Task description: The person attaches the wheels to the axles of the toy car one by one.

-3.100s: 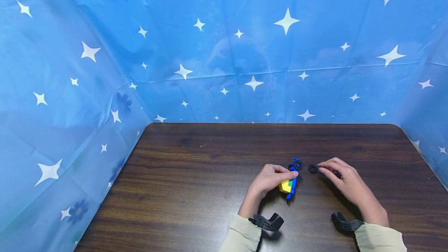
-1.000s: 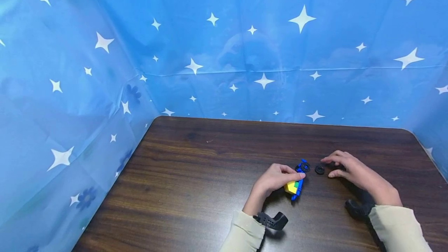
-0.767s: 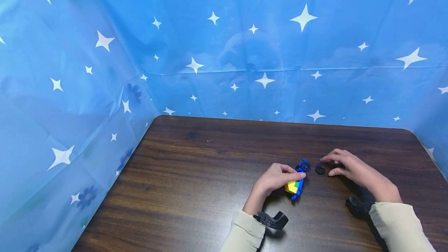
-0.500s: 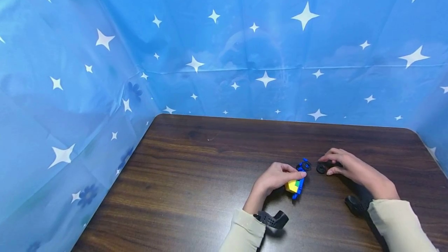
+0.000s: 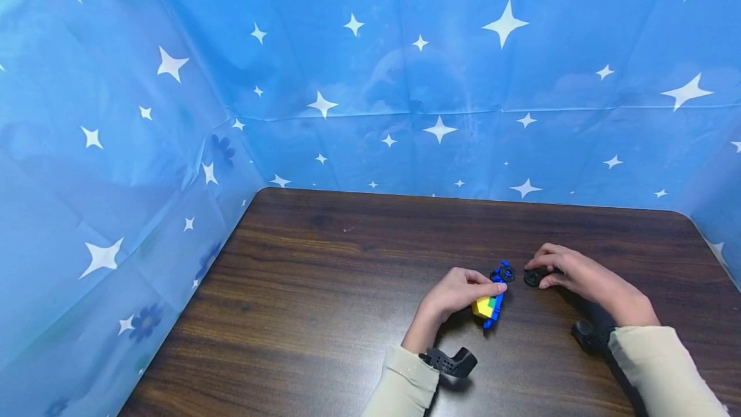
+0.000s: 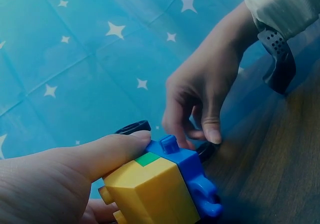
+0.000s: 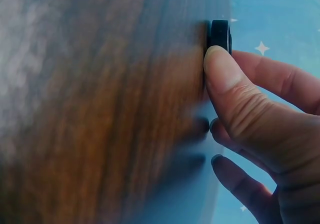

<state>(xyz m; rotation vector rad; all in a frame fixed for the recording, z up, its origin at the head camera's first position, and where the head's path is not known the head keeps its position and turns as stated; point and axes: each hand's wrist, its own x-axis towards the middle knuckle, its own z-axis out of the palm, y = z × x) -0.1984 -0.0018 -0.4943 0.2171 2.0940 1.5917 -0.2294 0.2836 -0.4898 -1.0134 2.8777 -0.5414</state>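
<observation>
My left hand (image 5: pixel 453 295) grips a small toy vehicle (image 5: pixel 483 307) built of yellow, green and blue bricks, thumb along its side. A black tyre (image 5: pixel 507 273) sits on the blue part at its far end. In the left wrist view the yellow block (image 6: pixel 150 189) and the blue base (image 6: pixel 192 169) show close up. To the right, my right hand (image 5: pixel 579 277) pinches a loose black tyre (image 5: pixel 530 278) lying flat on the table. The right wrist view shows the thumb at the rim of this tyre (image 7: pixel 220 31), with the index finger partly hidden behind it.
The dark wood table (image 5: pixel 324 314) reaches back to a blue curtain (image 5: pixel 370 82) with white stars, which also hangs along both sides. Black wrist mounts (image 5: pixel 451 363) stick out from each wrist close over the table.
The right hand's thumb and index finger, apart from the loose tyre a second ago, have closed in on its rim. The left hand keeps its grip on the toy vehicle; the head view has shifted slightly.
</observation>
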